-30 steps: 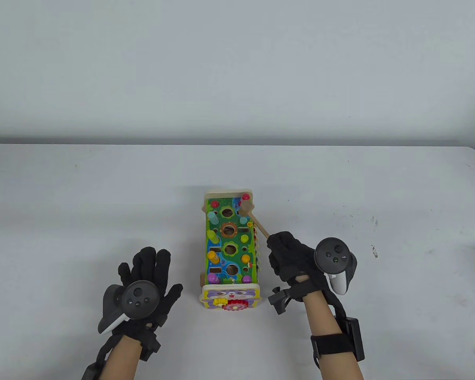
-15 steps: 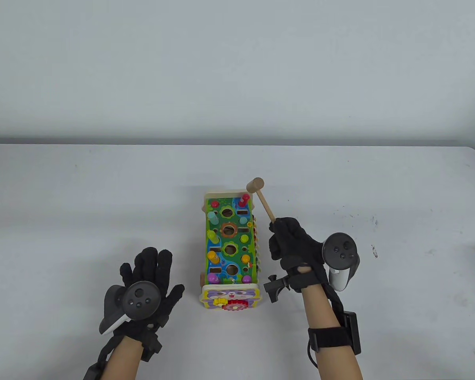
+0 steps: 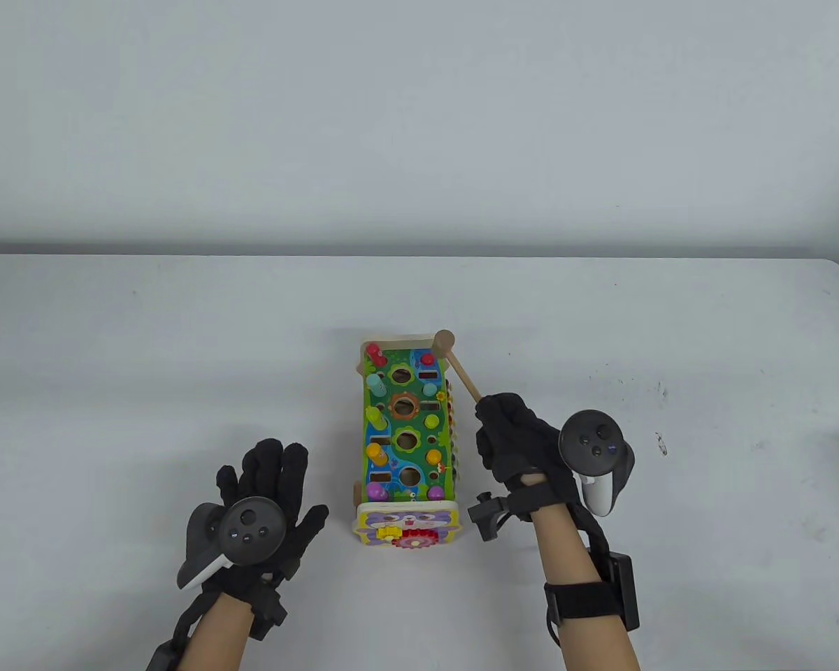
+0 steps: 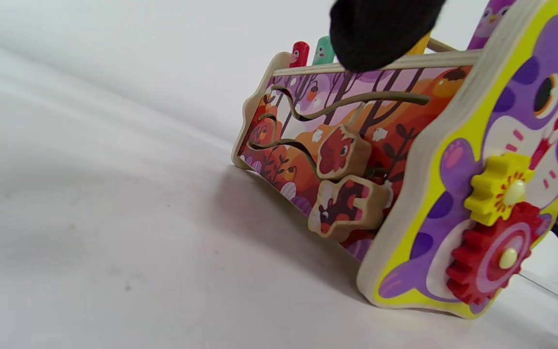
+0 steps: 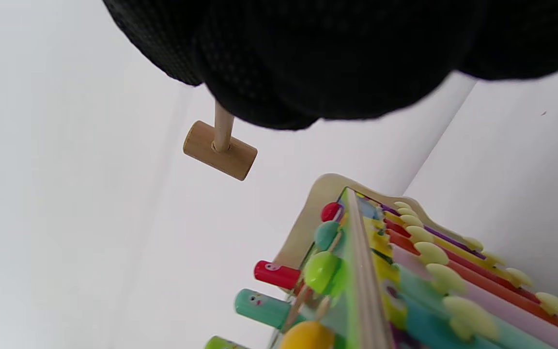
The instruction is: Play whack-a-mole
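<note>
Right fingers (image 3: 503, 426) gripping mallet (image 3: 445, 342) over toy (image 3: 405, 433) far edge, left fingers (image 3: 273, 465) spread on table (image 3: 182, 349).

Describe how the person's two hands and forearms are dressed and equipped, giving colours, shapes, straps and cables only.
Both the left hand and the right hand wear black knitted gloves. A dark round-faced tracker with small buttons and a pale grey handle sits on the back of each. Forearms are bare. Black straps and brackets wrap the wrists; the right forearm carries a black box on a band, with a thin black cable.
</note>
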Demonstrator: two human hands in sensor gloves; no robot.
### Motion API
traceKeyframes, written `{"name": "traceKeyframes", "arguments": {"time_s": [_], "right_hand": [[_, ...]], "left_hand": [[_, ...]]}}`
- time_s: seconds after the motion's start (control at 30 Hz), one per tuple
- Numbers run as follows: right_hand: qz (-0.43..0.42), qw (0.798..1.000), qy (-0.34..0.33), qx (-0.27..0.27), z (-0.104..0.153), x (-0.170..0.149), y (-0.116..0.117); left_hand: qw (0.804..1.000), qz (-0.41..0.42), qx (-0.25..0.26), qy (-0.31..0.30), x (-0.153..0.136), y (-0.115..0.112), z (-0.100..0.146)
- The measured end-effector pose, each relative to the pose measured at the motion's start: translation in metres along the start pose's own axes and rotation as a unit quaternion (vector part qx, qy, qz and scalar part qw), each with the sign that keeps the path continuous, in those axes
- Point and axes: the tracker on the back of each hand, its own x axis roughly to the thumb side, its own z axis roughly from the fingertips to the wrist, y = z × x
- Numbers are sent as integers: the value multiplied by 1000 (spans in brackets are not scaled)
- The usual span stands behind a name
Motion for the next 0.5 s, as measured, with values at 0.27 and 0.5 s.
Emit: {"name": "traceKeyframes", "arguments": {"time_s": [0.27, 0.5], "right_hand": [[-58, 997, -42, 30, 44, 7, -1], [-67, 994, -40, 73, 59, -1, 12]], "left_hand": [[999, 37, 31, -24, 5, 3, 3], [989, 96, 100, -57, 14, 12, 9]]}}
